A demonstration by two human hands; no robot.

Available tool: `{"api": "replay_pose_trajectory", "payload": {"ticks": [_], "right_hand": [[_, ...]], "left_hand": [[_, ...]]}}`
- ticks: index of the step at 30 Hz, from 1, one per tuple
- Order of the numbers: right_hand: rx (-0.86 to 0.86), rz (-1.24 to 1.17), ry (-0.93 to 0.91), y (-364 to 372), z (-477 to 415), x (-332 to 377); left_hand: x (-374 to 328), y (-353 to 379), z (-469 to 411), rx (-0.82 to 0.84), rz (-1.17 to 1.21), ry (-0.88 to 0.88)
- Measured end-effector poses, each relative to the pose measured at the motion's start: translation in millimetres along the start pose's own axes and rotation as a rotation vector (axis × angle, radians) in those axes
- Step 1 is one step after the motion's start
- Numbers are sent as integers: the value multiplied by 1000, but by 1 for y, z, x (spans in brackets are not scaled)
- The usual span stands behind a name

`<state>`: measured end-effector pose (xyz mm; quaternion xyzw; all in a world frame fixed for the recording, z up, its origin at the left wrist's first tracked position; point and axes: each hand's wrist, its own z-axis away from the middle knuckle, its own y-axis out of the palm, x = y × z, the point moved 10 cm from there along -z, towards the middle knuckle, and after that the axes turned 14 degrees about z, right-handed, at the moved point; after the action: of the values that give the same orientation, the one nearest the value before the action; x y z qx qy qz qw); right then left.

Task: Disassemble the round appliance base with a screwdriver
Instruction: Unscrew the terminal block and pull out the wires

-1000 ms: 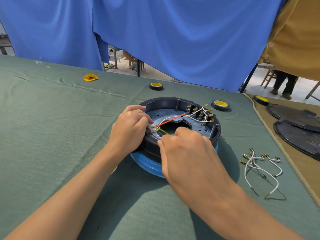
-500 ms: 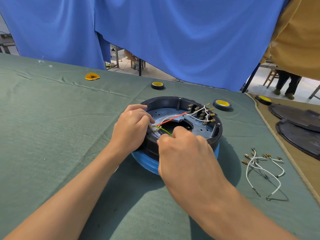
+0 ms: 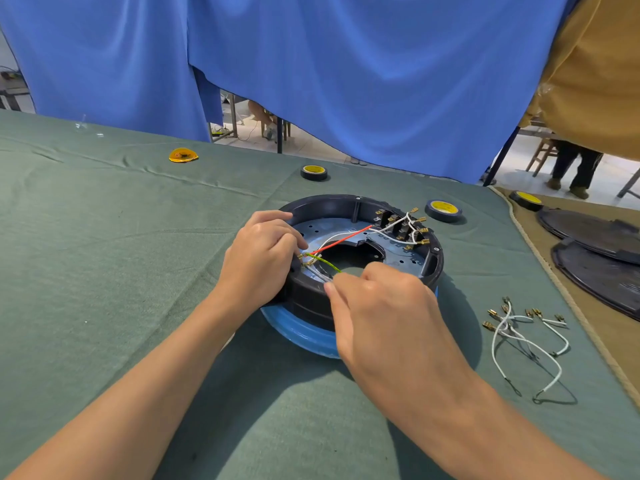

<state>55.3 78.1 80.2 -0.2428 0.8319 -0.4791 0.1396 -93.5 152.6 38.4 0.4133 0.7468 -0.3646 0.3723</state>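
Right hand [image 3: 381,317] pinched the green wire [image 3: 323,262] and a couple of white leads beside it, fingers curled tight above the base's near rim. Left hand [image 3: 258,258] gripped the base [image 3: 437,268] at its left rim, fingertips curled against the brass connectors [image 3: 304,259] where the green wire and the red wire [image 3: 343,241] ended. The base lay right of the counter's [image 3: 104,254] middle, nearer its far edge. No screwdriver showed in view.

The step looked like pulling the green wire's connector off its tab. Done well, the pull would run straight along the tab and come from the connector's sleeve rather than the wire, with a slight rock to free it. The left hand should brace the rim so the base neither lifted nor slid on the cloth. Tugging the lead itself risked tearing the crimp. More leads sat on the terminals [image 3: 401,226] at the base's far right rim, and loose white wires [image 3: 519,337] lay near the counter's right edge.
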Motion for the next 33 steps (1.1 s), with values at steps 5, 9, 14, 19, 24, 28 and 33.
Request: {"api": "replay_pose_trajectory", "payload": {"ticks": [5,9,14,19,24,28,33], "right_hand": [[-51,-20,8,-2,2,2],[21,24,-3,5,0,6],[24,127,-16,-1,-3,17],[8,241,6,-12,-5,27],[-25,203,4,-20,-4,31],[56,153,10,-13,-7,21],[100,9,-39,1,-9,-4]], "left_hand": [[0,0,0,13,-20,0],[0,0,1,15,-28,3],[0,1,1,16,-22,-12],[1,2,1,24,-27,-20],[1,4,1,36,-53,-14],[1,4,2,29,-47,-4],[0,2,2,16,-40,1]]}}
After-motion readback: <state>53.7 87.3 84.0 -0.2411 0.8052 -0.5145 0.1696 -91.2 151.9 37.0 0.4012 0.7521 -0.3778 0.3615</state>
